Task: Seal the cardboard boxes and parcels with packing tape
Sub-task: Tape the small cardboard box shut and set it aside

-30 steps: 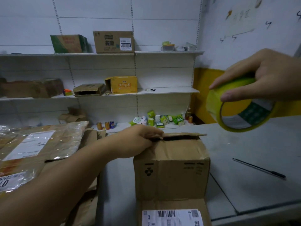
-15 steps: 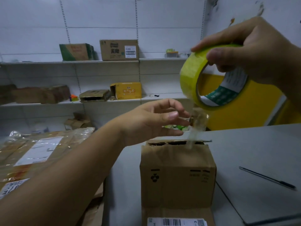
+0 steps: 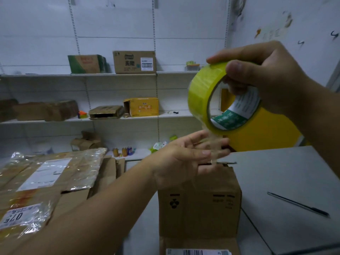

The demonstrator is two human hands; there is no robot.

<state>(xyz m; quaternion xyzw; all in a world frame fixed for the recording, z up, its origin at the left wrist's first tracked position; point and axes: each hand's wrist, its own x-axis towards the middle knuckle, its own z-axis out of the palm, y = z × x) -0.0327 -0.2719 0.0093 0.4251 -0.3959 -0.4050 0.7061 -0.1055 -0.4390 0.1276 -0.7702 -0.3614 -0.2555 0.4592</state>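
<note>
Yellow packing tape roll (image 3: 202,92) is gripped in the right hand (image 3: 266,76), fingers curled round its rim, above a brown cardboard box (image 3: 198,203) standing on the grey table (image 3: 285,181). A clear strip (image 3: 214,144) hangs down to the left hand (image 3: 180,159), whose outstretched fingers are blurred; I cannot tell whether they pinch it. The top flaps look untaped, so sealing has barely begun.

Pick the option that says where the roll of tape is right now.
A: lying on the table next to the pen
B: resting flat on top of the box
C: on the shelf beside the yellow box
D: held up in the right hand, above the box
D: the right hand grips the tape roll in the air above the cardboard box, its fingers curled round the rim.
</note>
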